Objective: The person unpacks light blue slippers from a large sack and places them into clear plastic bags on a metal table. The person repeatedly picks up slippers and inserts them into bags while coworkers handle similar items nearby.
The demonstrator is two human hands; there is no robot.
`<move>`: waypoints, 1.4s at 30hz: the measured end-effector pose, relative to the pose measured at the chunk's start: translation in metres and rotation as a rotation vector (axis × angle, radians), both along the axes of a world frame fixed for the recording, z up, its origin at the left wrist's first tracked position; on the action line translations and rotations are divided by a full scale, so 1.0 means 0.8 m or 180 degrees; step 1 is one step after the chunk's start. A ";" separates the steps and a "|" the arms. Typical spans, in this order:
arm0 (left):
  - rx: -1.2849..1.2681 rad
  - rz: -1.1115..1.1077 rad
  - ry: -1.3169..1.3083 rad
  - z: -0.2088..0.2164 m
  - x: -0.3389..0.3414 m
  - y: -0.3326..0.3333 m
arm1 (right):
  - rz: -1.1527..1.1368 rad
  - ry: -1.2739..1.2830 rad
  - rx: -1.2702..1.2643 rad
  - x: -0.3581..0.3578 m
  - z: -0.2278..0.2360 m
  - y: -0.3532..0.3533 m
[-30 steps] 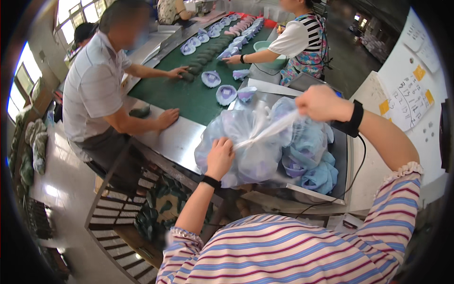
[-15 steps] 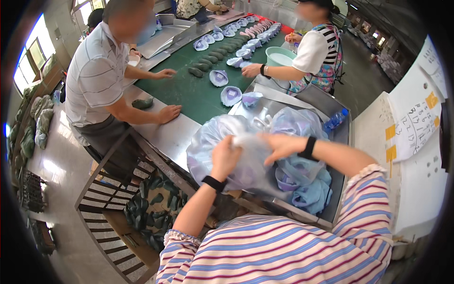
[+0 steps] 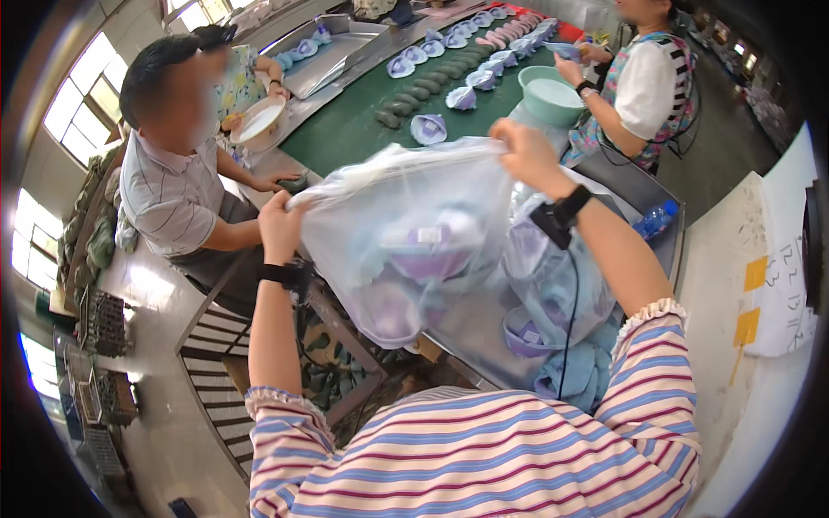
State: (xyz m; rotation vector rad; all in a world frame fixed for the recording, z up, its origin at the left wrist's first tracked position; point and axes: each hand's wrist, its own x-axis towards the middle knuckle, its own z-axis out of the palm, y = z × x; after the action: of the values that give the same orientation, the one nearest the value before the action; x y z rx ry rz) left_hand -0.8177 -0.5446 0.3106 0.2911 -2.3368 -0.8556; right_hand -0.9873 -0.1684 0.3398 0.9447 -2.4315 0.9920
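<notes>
A clear plastic bag (image 3: 345, 226) is lifted and stretched wide in front of me. Several purple and light-blue cup-shaped fabric pieces (image 3: 429, 255) show through its film. My left hand (image 3: 280, 228) is closed on the bag's left upper edge, and my right hand (image 3: 528, 157) grips the right upper edge, farther away. Beside it on the metal tray (image 3: 471, 332) rests a second clear bag (image 3: 591, 289) with similar pieces. A purple piece (image 3: 524, 333) and a blue cloth (image 3: 566, 378) lie near my right forearm.
Beyond the bag, a green conveyor belt (image 3: 345, 131) carries rows of dark green foot-shaped pieces (image 3: 423, 88) and purple pieces (image 3: 429, 129). Co-workers stand left and right of it. A green basin (image 3: 553, 97), a blue bottle (image 3: 656, 219) and a slatted crate (image 3: 216, 371) are nearby.
My hands have moved apart, spreading the gathered bag top and raising the bag. The co-worker on the right has drawn a hand back from the belt and holds a purple piece.
</notes>
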 end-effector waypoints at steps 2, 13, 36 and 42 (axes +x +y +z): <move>0.0224 0.0046 -0.0165 -0.020 0.011 -0.029 | -0.0186 -0.0595 0.0636 -0.019 -0.037 0.048; 0.1734 -0.1908 -0.0120 -0.007 0.033 0.082 | 0.0904 -0.0158 0.0753 0.080 0.028 -0.022; -0.0875 -0.1749 -0.1404 -0.131 0.117 0.163 | 0.1035 -0.0431 0.3707 0.034 -0.066 -0.084; -0.0390 -0.1905 -0.0632 -0.117 0.108 0.166 | 0.1703 0.0436 0.2971 0.109 -0.091 -0.001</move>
State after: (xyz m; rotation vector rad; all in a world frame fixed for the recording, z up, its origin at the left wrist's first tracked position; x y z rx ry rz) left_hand -0.7315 -0.4119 0.2168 -0.4177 -2.6951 -0.9798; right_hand -0.9005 -0.1695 0.2671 1.9378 -2.5461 -0.1878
